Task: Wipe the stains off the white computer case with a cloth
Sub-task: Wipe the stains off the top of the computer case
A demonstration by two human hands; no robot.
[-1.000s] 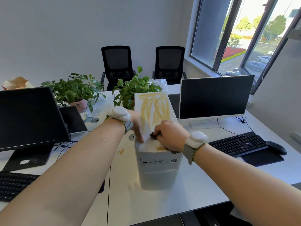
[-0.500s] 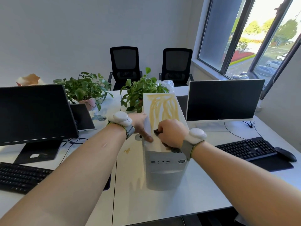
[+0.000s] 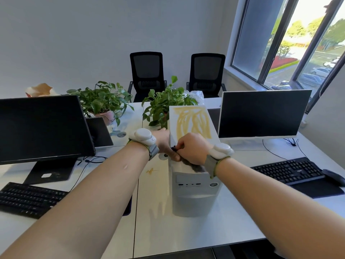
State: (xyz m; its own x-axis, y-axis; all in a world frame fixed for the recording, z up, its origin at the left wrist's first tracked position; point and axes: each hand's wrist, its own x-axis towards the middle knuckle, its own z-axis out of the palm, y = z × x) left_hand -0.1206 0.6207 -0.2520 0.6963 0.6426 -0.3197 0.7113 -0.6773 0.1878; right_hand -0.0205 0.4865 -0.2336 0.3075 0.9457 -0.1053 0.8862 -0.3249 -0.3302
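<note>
The white computer case [image 3: 194, 195] stands upright on the desk in front of me. Yellow smears [image 3: 192, 121] cover the far half of its top. My right hand [image 3: 190, 147] is closed around a dark grey cloth [image 3: 194, 165] and presses it onto the near part of the top. My left hand [image 3: 165, 142] holds the case's upper left edge, thumb lying on the top beside the cloth. The near strip of the top is mostly hidden under both hands.
A small yellow stain [image 3: 152, 171] marks the desk left of the case. Two potted plants [image 3: 100, 101] [image 3: 164, 105] stand behind. Monitors [image 3: 41, 126] [image 3: 261, 114], keyboards [image 3: 28, 199] [image 3: 287, 170] and a mouse [image 3: 333, 176] flank the case.
My view has shifted, so the case sits further right in the picture. My right hand has slid the cloth slightly along the near end of the top. The left hand keeps its hold.
</note>
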